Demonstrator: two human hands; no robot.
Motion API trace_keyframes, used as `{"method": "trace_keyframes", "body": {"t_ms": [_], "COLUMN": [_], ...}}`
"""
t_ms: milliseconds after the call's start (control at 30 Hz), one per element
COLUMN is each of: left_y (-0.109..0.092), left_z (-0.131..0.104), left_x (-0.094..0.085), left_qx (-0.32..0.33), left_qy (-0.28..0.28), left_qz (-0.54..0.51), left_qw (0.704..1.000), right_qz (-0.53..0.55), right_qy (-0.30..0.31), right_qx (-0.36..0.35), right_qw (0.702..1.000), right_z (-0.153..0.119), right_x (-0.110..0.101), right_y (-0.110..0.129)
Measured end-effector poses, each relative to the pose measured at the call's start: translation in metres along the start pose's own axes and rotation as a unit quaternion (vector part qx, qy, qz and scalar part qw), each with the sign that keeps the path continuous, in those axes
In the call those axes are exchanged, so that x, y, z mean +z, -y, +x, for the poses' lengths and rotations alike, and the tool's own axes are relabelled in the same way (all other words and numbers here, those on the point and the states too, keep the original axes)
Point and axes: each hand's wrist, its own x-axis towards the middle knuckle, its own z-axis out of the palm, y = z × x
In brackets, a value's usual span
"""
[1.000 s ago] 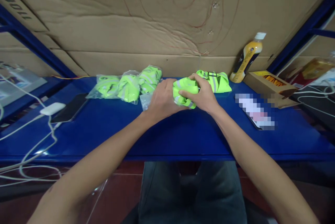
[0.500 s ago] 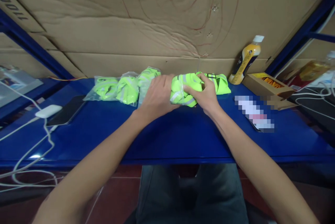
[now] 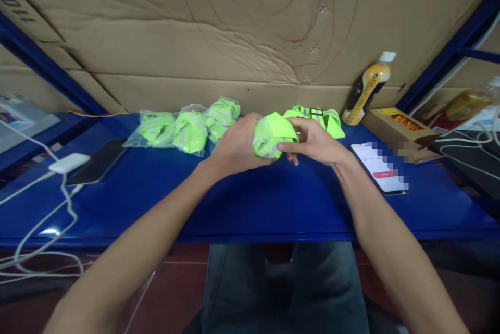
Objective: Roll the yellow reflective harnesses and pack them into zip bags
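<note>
My left hand (image 3: 240,147) is wrapped around a rolled bundle of neon-yellow reflective strap (image 3: 275,135), which has silvery stripes and clear plastic film over its left part. At the bundle's right end, my right hand (image 3: 314,141) grips with the thumb in front; some of its fingers are hidden behind. Just beyond it lies a loose neon reflective strap (image 3: 332,121) with a black buckle. To the left of my hands sit three similar bundles in clear bags: one bagged bundle (image 3: 157,129) farthest out, a second bagged bundle (image 3: 190,133), and a third bagged bundle (image 3: 222,115) against the cardboard.
Cardboard (image 3: 175,52) lines the back of the blue table (image 3: 250,203). On the right are a yellow drink bottle (image 3: 369,89), an open carton (image 3: 402,125) and a lit phone (image 3: 380,170). A dark phone (image 3: 99,162) and white cables (image 3: 70,203) lie left.
The bundle has been turned, so its end now faces me. My right hand has shifted from its top to its right side, lower down, with the wrist swung outward.
</note>
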Motion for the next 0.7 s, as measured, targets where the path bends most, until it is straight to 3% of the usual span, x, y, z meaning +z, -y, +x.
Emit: {"method": "trace_keyframes", "body": {"t_ms": [233,300,400,500,600,700], "left_y": [-0.003,-0.002,0.002,0.005,0.005,0.006], "left_z": [-0.008,-0.008,-0.004,-0.001,-0.001,-0.003], "left_x": [0.014,0.014,0.011,0.006,0.006,0.010], "left_qx": [0.111,0.111,0.080,0.052,0.035,0.042], "left_qy": [0.007,0.006,-0.033,-0.061,-0.062,-0.037], "left_qz": [0.131,0.128,0.089,0.053,0.050,0.070], "left_qw": [0.985,0.986,0.992,0.995,0.996,0.996], "right_qz": [-0.109,-0.102,0.018,0.081,0.005,-0.172], "right_qy": [-0.139,-0.111,-0.032,-0.017,-0.034,-0.040], "right_qx": [0.068,0.073,0.082,0.083,0.056,0.022], "right_qw": [0.982,0.986,0.996,0.993,0.998,0.984], "right_z": [0.015,0.014,0.010,0.006,0.005,0.007], "right_x": [0.042,0.042,0.029,0.016,0.012,0.020], "right_y": [-0.033,-0.030,-0.015,-0.005,-0.007,-0.013]}}
